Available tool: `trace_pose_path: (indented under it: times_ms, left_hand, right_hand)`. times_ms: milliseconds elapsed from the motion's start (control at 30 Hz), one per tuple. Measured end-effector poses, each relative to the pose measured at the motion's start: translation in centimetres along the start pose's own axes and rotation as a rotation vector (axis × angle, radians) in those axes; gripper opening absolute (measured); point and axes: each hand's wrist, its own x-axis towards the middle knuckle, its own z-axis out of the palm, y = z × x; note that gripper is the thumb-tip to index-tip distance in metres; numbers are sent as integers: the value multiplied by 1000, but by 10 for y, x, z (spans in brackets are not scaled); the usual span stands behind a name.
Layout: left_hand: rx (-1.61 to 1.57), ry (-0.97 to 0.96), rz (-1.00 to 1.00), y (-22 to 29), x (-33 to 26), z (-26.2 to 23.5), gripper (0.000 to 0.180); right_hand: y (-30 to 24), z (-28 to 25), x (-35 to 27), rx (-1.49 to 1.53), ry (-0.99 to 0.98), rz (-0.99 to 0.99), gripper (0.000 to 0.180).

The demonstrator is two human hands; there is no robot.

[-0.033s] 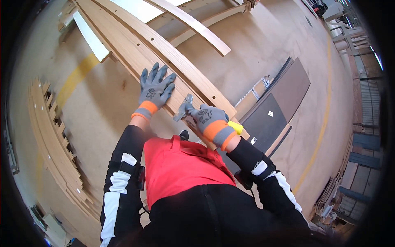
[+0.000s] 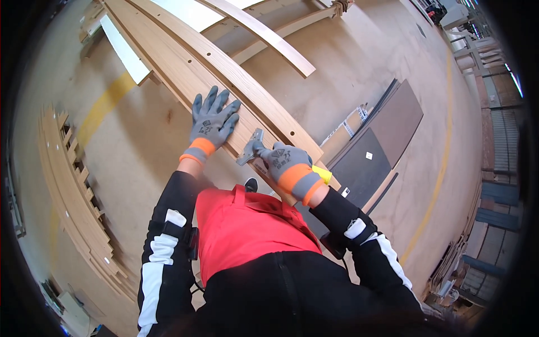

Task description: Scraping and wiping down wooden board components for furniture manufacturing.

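Observation:
My left hand (image 2: pixel 210 121), in a grey glove with an orange cuff, lies flat with fingers spread on a long light-wood board (image 2: pixel 163 59). Closed around a hammer (image 2: pixel 252 147) is my right hand (image 2: pixel 287 163), gloved the same way. The hammer's grey metal head rests on or just over the board near its close end, and its yellow handle end sticks out past my palm. Most of the handle is hidden by the glove. A second plank (image 2: pixel 247 84) with round holes runs along the board's far side.
A narrow pale strip (image 2: pixel 269 36) juts out over the supporting frame. Dark panels (image 2: pixel 365 157) lie on the floor at right. At left is a stack of long wooden pieces (image 2: pixel 73 196). A white-faced board (image 2: pixel 124 50) extends beside the work. Shelving (image 2: pixel 499 140) lines the far right.

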Motion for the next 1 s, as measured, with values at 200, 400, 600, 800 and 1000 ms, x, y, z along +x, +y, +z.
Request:
trace_pose_path:
  times_ms: [200, 400, 600, 800, 1000]
  left_hand:
    - [-565, 306, -229, -64, -39, -25, 39]
    - [-692, 187, -749, -129, -162, -28, 45]
    - [-558, 84, -1164, -189, -361, 3, 39]
    - [-794, -305, -1428, -177, -432, -20, 36]
    - [-987, -105, -1612, -205, -442, -41, 34]
  right_hand:
    - [0, -7, -22, 108, -145, 91, 33]
    - [-19, -31, 26, 54, -171, 95, 36]
    - [-42, -54, 102, -15, -170, 4, 40]
    - [-64, -100, 183, -85, -168, 37, 44]
    - [-97, -143, 260, -71, -128, 2, 34]
